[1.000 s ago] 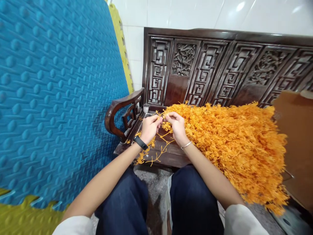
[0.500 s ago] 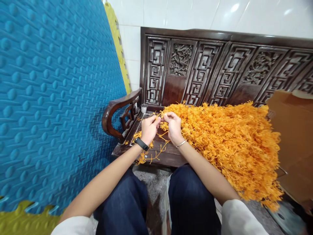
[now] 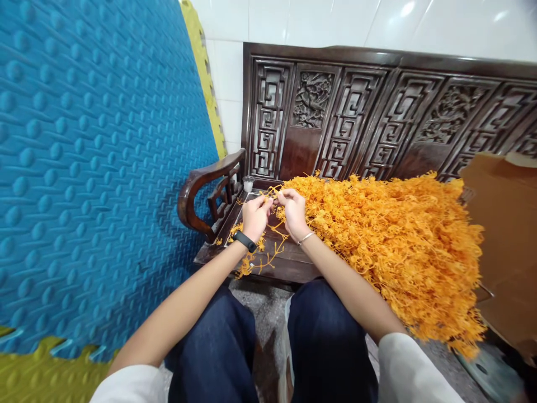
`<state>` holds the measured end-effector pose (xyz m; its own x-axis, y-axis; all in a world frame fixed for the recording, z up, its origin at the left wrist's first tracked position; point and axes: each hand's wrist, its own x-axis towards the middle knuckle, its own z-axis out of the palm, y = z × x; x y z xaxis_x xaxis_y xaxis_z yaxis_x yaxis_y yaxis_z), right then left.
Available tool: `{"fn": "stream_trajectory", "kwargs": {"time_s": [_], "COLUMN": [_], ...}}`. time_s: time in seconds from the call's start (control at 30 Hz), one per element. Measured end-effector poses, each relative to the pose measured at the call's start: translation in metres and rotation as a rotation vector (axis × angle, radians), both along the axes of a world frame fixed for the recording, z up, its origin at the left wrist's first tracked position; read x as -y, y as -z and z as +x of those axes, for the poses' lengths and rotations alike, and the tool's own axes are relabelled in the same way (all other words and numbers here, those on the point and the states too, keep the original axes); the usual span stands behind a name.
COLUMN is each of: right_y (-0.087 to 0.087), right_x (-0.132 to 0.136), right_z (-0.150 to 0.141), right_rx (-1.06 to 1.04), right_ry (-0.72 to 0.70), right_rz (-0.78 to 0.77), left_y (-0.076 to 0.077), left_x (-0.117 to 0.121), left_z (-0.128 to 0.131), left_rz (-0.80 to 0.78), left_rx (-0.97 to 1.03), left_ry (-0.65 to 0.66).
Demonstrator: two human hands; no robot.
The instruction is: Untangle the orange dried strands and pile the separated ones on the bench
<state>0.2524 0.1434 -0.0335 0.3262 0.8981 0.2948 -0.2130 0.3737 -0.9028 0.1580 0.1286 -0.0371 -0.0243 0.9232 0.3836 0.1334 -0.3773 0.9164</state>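
A big heap of orange plastic sprigs (image 3: 394,240) covers the seat of a dark carved wooden bench (image 3: 335,112). My left hand (image 3: 255,215) and my right hand (image 3: 293,212) meet at the heap's left end, both pinched on one thin orange sprig (image 3: 273,193) held between them. A black band is on my left wrist and a thin bracelet on my right. A few loose orange sprigs (image 3: 260,263) lie on the bare seat under my hands.
A blue foam mat (image 3: 92,168) with a yellow edge stands upright at my left, against the bench's armrest (image 3: 197,190). A brown cardboard box (image 3: 507,235) sits at the right. My knees in dark trousers are below, over grey floor.
My hands stay pinched together on the sprig, with only small finger movement. The view has shifted slightly.
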Motion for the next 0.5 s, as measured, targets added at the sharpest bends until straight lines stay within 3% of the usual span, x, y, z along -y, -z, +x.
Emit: {"fn": "stream_trajectory", "kwargs": {"time_s": [0.13,0.3,0.5], "right_y": [0.006,0.013,0.017], "right_x": [-0.015,-0.032,-0.02], "right_z": [0.005,0.046,0.073], "right_rx": [-0.01,-0.067,-0.07], "right_ry": [0.034,0.169,0.004], "right_rz": [-0.126,-0.202,-0.244], "left_y": [0.013,0.017,0.012], "left_x": [-0.008,-0.001,0.0], "left_z": [0.003,-0.005,-0.031], "left_rz": [-0.035,-0.078,-0.15], "left_rx": [-0.019,0.011,0.144], "left_ry": [-0.022,0.002,0.027]}}
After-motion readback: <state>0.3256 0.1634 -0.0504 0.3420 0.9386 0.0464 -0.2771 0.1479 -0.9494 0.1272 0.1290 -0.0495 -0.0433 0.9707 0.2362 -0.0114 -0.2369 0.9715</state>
